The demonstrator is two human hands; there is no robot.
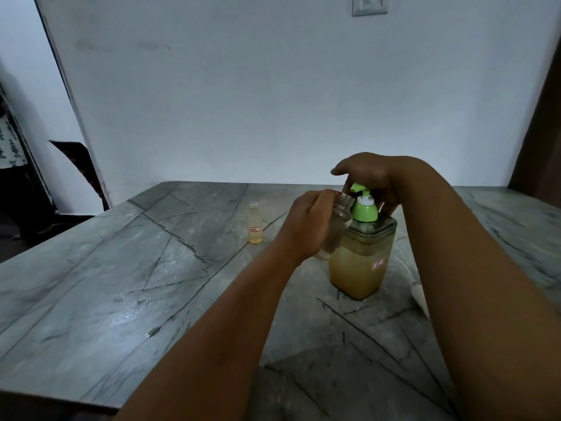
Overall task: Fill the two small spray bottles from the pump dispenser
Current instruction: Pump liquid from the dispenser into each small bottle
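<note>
A square clear pump dispenser with yellowish liquid and a green pump head stands on the grey stone table. My left hand grips a small clear bottle, tilted, with its open mouth just under the green nozzle. My right hand arches over the pump head, fingers curled down behind it and the thumb sticking out left. A second small bottle stands upright and uncapped to the left, holding yellowish liquid and bearing a small label.
A white wall rises right behind the table. A white object lies partly hidden beside my right forearm. A small wet spot marks the tabletop near the front. The table's front edge is close to me.
</note>
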